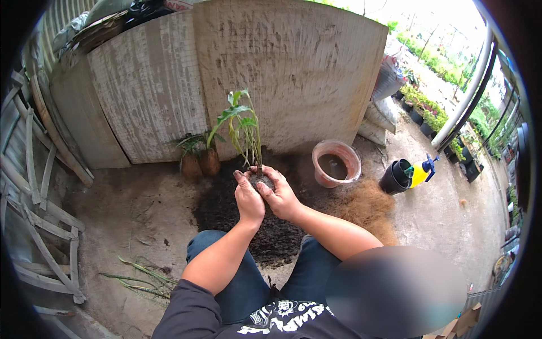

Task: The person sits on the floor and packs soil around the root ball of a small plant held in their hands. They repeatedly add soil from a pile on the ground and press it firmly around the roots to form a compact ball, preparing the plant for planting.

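Note:
Both my hands cup the soil-covered root ball [259, 179] of a leafy green plant [253, 123]. My left hand [249, 199] wraps it from the left and my right hand [279, 195] from the right, with dark soil on the fingers. The plant's stems rise upright above my hands, and some leaves droop. Below lies a spread of dark potting soil [275, 243] on the concrete floor. The underside of the root ball is hidden by my palms.
A reddish plastic bucket [321, 173] holds murky liquid at the right. Brown fibre [364, 207] lies beside black pots [394, 178] and a yellow pump sprayer [420, 173]. Two wrapped plants [200, 164] stand against the panel [279, 72]. Cut leaves [142, 277] lie left; wooden frames [51, 237] border that side.

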A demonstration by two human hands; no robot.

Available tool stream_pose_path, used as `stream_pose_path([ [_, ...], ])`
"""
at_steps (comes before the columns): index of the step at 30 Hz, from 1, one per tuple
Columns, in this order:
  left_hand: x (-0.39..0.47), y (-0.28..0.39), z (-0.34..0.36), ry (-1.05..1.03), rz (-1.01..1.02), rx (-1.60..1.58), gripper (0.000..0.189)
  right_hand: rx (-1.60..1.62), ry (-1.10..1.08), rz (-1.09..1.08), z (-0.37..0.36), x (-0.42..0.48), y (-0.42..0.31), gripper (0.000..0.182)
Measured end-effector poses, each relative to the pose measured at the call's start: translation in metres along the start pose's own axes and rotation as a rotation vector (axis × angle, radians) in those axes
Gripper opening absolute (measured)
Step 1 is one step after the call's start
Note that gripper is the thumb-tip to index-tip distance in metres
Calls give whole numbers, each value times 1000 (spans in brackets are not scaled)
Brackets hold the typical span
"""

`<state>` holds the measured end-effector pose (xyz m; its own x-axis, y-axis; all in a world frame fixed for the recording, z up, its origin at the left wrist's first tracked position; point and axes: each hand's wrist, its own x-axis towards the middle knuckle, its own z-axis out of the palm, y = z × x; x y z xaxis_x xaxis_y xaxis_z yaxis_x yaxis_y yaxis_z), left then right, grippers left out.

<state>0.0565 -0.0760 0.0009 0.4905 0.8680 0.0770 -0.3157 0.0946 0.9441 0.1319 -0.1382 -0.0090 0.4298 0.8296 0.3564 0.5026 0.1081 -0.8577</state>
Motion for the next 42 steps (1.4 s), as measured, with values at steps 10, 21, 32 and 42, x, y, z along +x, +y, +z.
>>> stream_pose_path([
  [10, 13, -14, 6, -67, -75, -69, 59, 40, -65, 79, -11, 9, 17, 53],
  [21, 27, -33, 7, 41, -189, -179, 58, 289, -54, 122, -7, 21, 38, 47],
  [32, 25, -26, 10, 124, -190, -325, 52, 465, -14, 51, -18, 24, 23, 43],
  [42, 28, -8, 4, 29, -534, -643, 52, 162, 1, -68, -25, 18, 12, 41],
])
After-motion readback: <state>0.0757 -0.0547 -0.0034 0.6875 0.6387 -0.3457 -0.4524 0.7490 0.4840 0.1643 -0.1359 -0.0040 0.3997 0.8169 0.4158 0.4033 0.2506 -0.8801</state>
